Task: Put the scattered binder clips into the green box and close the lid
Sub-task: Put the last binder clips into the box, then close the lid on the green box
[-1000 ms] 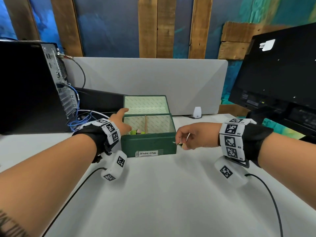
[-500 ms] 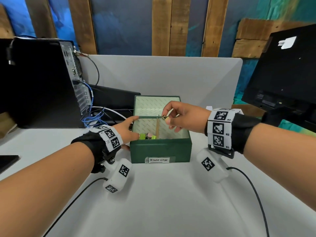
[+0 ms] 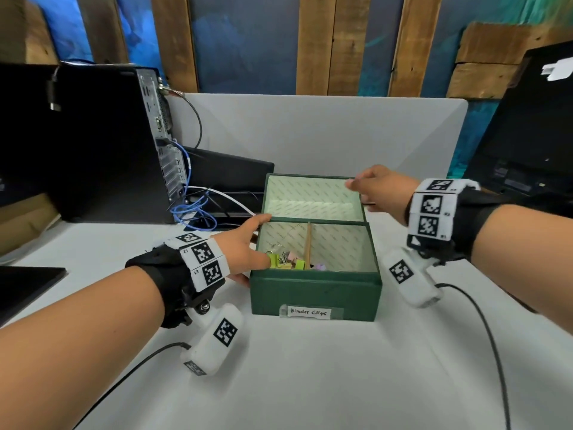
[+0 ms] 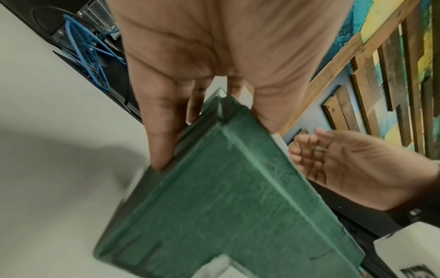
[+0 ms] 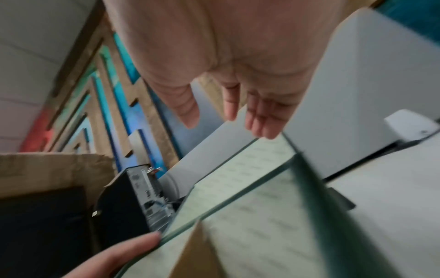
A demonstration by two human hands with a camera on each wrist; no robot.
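from the head camera, the green box [image 3: 314,293] sits in the middle of the white counter [image 3: 310,383] with a handwritten "binder clips" label [image 3: 311,312] on its front wall, and its lid [image 3: 311,197] stands open behind it, leaning back with the pale lining showing; a wooden divider [image 3: 308,245] splits the inside, and the binder clips [image 3: 286,262] lie heaped in the left compartment near the front, with a few pale ones just right of the divider; the left hand [image 3: 245,246] clasps the box's left wall, thumb along the rim and fingers low on the outer side, while the right hand [image 3: 379,189] is at the lid's upper right corner with fingers stretched out and holding nothing; a black computer tower [image 3: 102,144] with blue cables [image 3: 192,212] stands to the left and a monitor [image 3: 527,135] to the right; from the left wrist camera, the left hand [image 4: 214,56] has its fingers [image 4: 159,131] pressed against the box's side wall [image 4: 214,206] near a corner, and the right hand [image 4: 345,169] shows beyond with an open palm and loosely bent fingers; from the right wrist camera, blurred, the right hand [image 5: 238,65] hovers over the lid's top edge [image 5: 250,156], fingers straight and parted, whether they touch it i cannot tell, and the left thumb [image 5: 126,252] rests on the box rim below
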